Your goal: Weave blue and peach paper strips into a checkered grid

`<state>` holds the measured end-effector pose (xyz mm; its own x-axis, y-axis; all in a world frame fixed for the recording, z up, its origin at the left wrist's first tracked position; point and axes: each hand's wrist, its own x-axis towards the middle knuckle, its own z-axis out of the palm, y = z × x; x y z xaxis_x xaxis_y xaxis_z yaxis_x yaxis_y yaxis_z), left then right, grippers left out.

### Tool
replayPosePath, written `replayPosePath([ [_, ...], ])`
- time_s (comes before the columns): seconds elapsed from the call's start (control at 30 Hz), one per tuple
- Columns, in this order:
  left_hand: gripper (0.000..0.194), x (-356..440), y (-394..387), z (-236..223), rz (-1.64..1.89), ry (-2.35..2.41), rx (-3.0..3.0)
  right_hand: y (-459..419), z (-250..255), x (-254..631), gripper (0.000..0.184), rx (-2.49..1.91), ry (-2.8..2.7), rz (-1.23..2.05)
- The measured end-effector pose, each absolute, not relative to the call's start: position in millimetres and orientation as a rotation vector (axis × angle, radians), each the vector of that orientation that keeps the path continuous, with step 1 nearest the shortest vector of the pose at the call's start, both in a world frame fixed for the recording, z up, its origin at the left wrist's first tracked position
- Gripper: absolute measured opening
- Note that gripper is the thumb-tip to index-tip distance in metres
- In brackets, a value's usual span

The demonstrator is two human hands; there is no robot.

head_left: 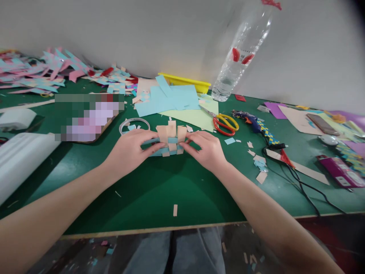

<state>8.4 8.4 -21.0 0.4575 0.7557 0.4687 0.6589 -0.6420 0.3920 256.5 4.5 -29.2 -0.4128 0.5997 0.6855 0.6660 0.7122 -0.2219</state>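
Observation:
Between my two hands is a small woven paper piece (172, 140), made of peach and light blue strips crossing over and under each other. My left hand (131, 148) pinches its left side, thumb in front and fingers behind. On the right side, my right hand (207, 150) grips it between thumb and fingertips. Peach strip ends stick up along its top. A roll of tape (121, 127) lies just behind my left hand. One loose peach strip (175, 210) rests near the table's front edge.
Scissors (226, 123), blue paper sheets (173, 99) and a tall plastic bottle (239, 57) stand or lie behind. At right are a glue gun (253, 121) with a black cord and a purple box (340, 171). Paper strips (42, 72) pile up at left, behind a phone (91, 121).

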Motion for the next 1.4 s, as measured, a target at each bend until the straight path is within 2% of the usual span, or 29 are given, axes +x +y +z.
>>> replayPosePath([
  [0.53,0.038,6.8,10.0,-25.5,0.935,1.244,2.538,2.4,-27.5,257.3,0.027,-1.009,-2.161,-0.058],
  [0.67,0.040,5.7,11.1,-27.5,0.934,1.230,2.582,-2.4,-20.9,255.4,0.032,-1.111,-2.081,0.267],
  [0.77,0.039,6.2,10.0,-26.8,0.921,1.196,2.615,-3.6,-17.5,253.7,0.053,-1.132,-1.984,0.631],
  [0.83,0.038,7.4,8.4,-24.7,0.927,1.129,2.661,-3.2,-17.6,252.6,0.061,-1.117,-1.915,0.801],
  [0.9,0.037,9.1,6.6,-21.9,0.913,1.051,2.716,-3.1,-18.1,251.4,0.056,-1.071,-1.862,0.901],
  [1.07,0.032,12.6,3.0,-18.6,0.900,0.960,2.769,-8.9,-12.5,247.6,0.016,-0.997,-1.815,0.879],
  [1.23,0.024,13.1,-2.9,-15.3,0.946,1.006,2.586,-16.2,-3.2,245.0,0.028,-1.004,-1.727,0.813],
  [1.27,0.027,13.1,-3.9,-13.4,1.002,1.059,2.483,-16.3,-2.5,245.1,0.028,-1.035,-1.681,0.816],
  [1.4,0.061,13.8,-2.2,-6.7,1.016,1.068,1.967,-12.3,-4.2,247.0,0.028,-1.167,-1.434,0.919],
])
